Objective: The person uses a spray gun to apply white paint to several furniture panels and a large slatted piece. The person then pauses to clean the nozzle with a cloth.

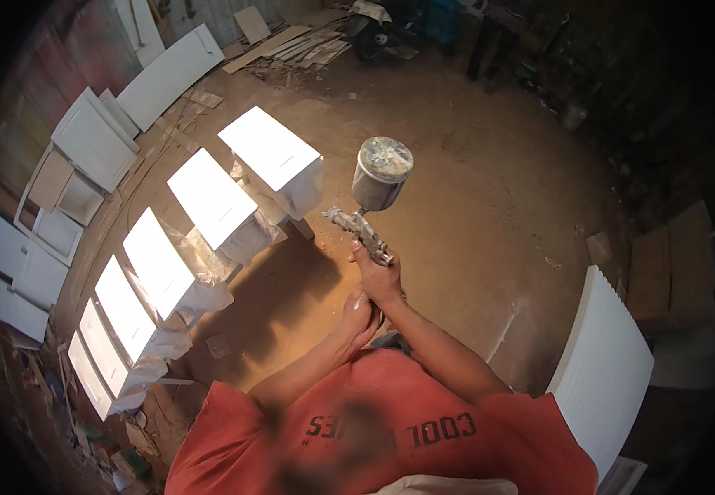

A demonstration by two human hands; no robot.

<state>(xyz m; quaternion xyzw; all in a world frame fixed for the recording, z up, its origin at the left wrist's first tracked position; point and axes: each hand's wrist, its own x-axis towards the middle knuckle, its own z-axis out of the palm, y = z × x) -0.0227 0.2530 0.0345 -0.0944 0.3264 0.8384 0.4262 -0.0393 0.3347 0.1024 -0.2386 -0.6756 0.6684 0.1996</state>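
My right hand (380,276) is wrapped around the grip of a metal spray gun (361,229), its nozzle pointing left. A paint-smeared cup (382,177) with a lid stands on top of the gun. Just below, my left hand (359,318) is closed against my right hand and wrist, near the bottom of the grip; what its fingers hold is hidden. Left of the gun, several glossy white panels (271,150) lie in a slanting row, face up. Translucent plastic wrapping (299,194) hangs under their near ends. The gun is apart from the panels.
White doors and panels (97,140) lean along the left wall. Scrap boards (299,49) lie at the back, beside a motorbike (371,37). A person's legs (489,49) show at the far right. Near right stand a ribbed white panel (601,363) and cardboard boxes (671,268).
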